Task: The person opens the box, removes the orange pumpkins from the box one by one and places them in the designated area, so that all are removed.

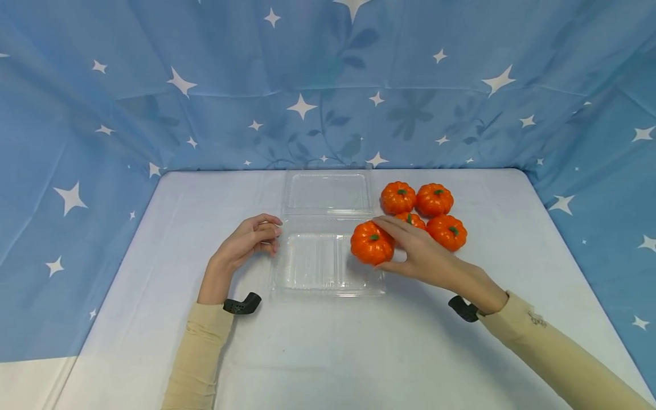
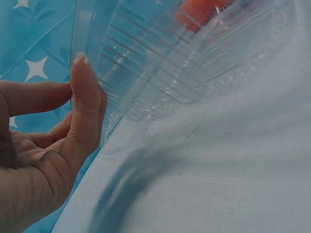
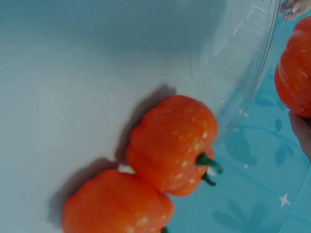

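My right hand [image 1: 427,256] grips a small orange toy pumpkin [image 1: 372,243] between thumb and fingers, over the right side of a clear plastic clamshell box [image 1: 310,265]. In the right wrist view the held pumpkin [image 3: 297,68] shows at the right edge, with a fingertip against it. The box lies unfolded, its lid [image 1: 328,192] toward the back. At the box's left edge my left hand [image 1: 249,239] pinches the rim between thumb and fingers. The left wrist view shows this hand [image 2: 53,141] beside the box's ribbed wall [image 2: 146,63].
Several more orange pumpkins [image 1: 435,200] with green stems sit grouped on the table right of the box. One of them [image 1: 410,220] is partly hidden by my right hand. A white cloth covers the table [image 1: 328,353]. A blue star-patterned curtain [image 1: 230,68] stands behind it.
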`<state>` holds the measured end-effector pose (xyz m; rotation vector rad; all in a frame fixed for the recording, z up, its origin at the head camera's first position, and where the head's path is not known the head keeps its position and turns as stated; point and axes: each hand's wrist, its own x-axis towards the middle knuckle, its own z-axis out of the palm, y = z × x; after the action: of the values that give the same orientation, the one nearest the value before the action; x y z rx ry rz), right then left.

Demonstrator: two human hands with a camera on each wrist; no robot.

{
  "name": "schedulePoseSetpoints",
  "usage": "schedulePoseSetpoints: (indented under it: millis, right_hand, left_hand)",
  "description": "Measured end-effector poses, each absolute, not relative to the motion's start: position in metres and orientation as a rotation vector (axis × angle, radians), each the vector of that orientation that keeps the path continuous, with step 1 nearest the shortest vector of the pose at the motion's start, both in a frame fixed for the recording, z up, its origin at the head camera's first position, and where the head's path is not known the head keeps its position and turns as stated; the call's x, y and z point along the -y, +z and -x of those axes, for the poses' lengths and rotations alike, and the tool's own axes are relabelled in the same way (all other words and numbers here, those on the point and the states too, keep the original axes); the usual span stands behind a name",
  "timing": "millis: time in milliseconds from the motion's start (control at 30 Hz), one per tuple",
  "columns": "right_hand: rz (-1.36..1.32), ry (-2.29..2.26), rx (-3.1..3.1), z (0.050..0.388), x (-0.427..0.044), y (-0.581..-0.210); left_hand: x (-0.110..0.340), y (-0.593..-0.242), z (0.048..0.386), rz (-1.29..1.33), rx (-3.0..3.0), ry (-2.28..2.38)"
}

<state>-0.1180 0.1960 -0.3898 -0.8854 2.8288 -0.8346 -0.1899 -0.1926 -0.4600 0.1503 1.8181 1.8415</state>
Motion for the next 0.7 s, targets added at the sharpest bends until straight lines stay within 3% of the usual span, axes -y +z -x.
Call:
schedulePoseSetpoints:
  millis: [700]
  right_hand:
    - [0.66, -0.744, -2.999, 0.071, -0.251, -0.411]
  left_hand:
    - [0.191, -0.46, 0.19, -0.137, -1.825, 1.831]
